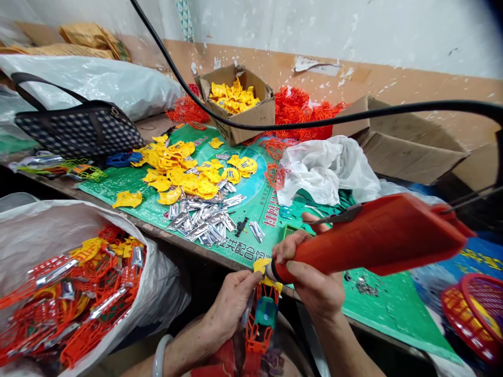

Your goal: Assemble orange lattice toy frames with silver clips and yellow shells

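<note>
My left hand point(228, 301) grips a toy car body point(264, 319) with a red-orange frame, a green block inside and a yellow piece point(261, 266) at its far end. My right hand point(314, 283) is wrapped round an electric screwdriver point(365, 235) with a red covering. Its tip points down at the yellow piece and seems to touch it; the exact contact is hidden by the fingers. Beyond my hands, silver strips point(210, 222) and yellow car pieces point(181, 170) lie heaped on the green sheet point(251, 209). A small black part point(241, 226) lies beside the strips.
At left stands a white sack point(157, 262) full of assembled toy car bodies. A cardboard box point(251, 123) of yellow pieces stands at the back, near red frames point(302, 112). A black cable point(314, 125) hangs across the view. Red baskets point(471, 314) sit at right, small screws point(366, 287) nearer.
</note>
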Demonstrator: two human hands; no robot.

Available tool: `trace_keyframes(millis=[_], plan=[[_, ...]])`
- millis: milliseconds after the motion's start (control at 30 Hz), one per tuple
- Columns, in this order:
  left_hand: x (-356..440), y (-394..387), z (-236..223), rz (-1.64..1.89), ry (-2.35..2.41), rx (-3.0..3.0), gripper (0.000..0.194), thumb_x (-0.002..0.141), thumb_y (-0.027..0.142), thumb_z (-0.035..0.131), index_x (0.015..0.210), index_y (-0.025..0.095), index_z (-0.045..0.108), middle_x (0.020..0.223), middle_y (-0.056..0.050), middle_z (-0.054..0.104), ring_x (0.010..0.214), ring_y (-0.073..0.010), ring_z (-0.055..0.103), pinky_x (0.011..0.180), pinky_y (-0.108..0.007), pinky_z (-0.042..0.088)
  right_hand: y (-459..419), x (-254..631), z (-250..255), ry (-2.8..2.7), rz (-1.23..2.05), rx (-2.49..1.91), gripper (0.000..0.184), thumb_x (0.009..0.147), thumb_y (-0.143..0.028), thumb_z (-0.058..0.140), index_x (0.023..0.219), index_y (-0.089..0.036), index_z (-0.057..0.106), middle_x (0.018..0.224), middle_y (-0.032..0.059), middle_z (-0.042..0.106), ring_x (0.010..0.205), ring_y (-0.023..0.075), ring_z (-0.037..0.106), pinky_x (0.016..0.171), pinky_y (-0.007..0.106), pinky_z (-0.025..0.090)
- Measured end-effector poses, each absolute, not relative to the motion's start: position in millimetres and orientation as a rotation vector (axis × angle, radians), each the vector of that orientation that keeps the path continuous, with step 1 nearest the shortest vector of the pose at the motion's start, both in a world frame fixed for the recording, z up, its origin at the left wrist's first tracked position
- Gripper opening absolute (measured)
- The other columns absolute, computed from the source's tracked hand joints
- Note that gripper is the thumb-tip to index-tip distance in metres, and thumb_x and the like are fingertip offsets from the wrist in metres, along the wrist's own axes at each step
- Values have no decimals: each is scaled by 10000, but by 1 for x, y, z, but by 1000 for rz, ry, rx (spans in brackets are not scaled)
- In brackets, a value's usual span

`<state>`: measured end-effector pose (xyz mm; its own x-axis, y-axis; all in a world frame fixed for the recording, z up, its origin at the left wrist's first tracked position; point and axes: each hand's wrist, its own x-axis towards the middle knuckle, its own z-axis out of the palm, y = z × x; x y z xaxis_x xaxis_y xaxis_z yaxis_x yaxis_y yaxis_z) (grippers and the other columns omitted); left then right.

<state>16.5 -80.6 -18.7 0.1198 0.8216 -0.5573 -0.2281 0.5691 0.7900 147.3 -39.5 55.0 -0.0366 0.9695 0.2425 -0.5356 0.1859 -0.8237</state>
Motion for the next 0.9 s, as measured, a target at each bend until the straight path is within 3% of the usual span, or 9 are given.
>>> trace_keyframes(millis=[900], plan=[[11, -83, -20, 827, 1244, 764, 436, 766, 593, 587, 678, 173, 506, 608, 39, 403, 570, -116, 310, 514, -248, 257, -40, 146, 55, -962, 1354, -540, 645, 699, -197, 784, 1260, -344, 500, 736, -50, 631, 640, 138, 593, 618, 303, 492]])
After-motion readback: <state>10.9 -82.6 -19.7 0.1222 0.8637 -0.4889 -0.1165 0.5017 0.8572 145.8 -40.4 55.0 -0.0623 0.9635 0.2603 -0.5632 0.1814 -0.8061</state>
